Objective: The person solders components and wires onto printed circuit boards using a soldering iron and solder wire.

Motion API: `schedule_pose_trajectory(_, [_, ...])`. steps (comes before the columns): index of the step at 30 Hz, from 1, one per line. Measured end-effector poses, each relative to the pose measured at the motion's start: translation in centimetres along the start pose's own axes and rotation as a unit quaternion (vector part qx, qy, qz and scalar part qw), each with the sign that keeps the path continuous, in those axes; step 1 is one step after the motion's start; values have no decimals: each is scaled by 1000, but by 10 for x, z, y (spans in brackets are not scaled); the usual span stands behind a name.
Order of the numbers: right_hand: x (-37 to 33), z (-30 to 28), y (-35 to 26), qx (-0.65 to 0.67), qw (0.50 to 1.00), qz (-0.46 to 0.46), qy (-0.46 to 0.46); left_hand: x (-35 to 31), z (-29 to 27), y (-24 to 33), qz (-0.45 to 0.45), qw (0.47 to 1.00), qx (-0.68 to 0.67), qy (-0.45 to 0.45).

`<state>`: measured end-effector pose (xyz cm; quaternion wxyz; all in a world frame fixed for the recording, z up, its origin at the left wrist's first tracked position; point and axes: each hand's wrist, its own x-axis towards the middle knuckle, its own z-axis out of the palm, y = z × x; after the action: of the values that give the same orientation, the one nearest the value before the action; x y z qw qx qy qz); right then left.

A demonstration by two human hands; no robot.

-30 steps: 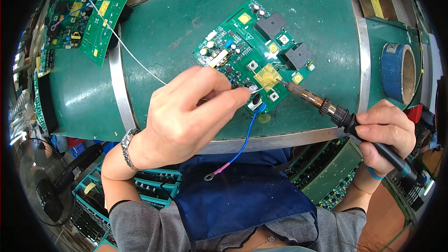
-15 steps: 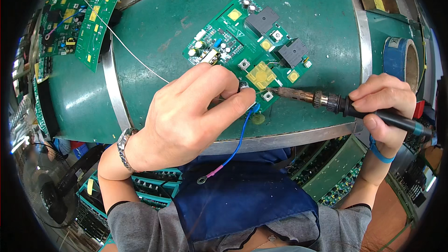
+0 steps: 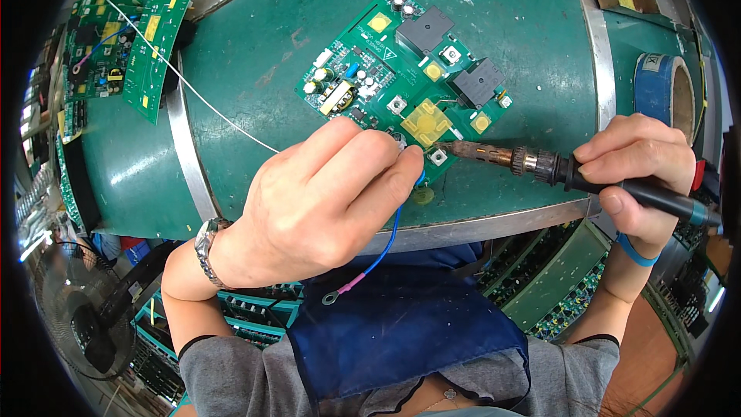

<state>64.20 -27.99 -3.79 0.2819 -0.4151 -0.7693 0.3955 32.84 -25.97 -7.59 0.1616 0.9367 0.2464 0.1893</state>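
Observation:
A green circuit board [image 3: 409, 69] lies at an angle on the workbench, carrying two black block-shaped relays [image 3: 424, 29] and yellow patches. My right hand [image 3: 641, 174] is closed round the handle of a soldering iron [image 3: 532, 162]. The iron's tip meets the board beside the large yellow patch [image 3: 427, 123]. Thin solder wire [image 3: 193, 93] runs from the upper left into the pinched fingers of my left hand [image 3: 324, 193], which covers the board's lower left part; the wire's end is hidden. A blue lead [image 3: 392, 235] hangs from the board over the bench edge, ending in a ring terminal [image 3: 330, 298].
More circuit boards [image 3: 158, 54] stand at the upper left. A blue roll [image 3: 664, 93] sits at the right, beyond a metal strip [image 3: 602, 69]. Racks holding boards [image 3: 548, 286] are below the bench edge, and a fan [image 3: 96, 316] stands at the lower left.
The board and the iron's tip have shifted slightly left. My left hand has shifted a little, still pinching the solder wire, and the hanging blue lead has swung slightly left.

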Motion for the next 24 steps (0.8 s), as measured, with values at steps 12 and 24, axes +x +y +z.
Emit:
schedule_pose_trajectory(12, [-8, 10, -6, -17, 999, -12, 33, 14, -17, 8, -85, 996, -23, 17])
schedule_pose_trajectory(24, [-29, 4, -6, -29, 996, -38, 81, 7, -5, 3, -80, 995, -44, 37])
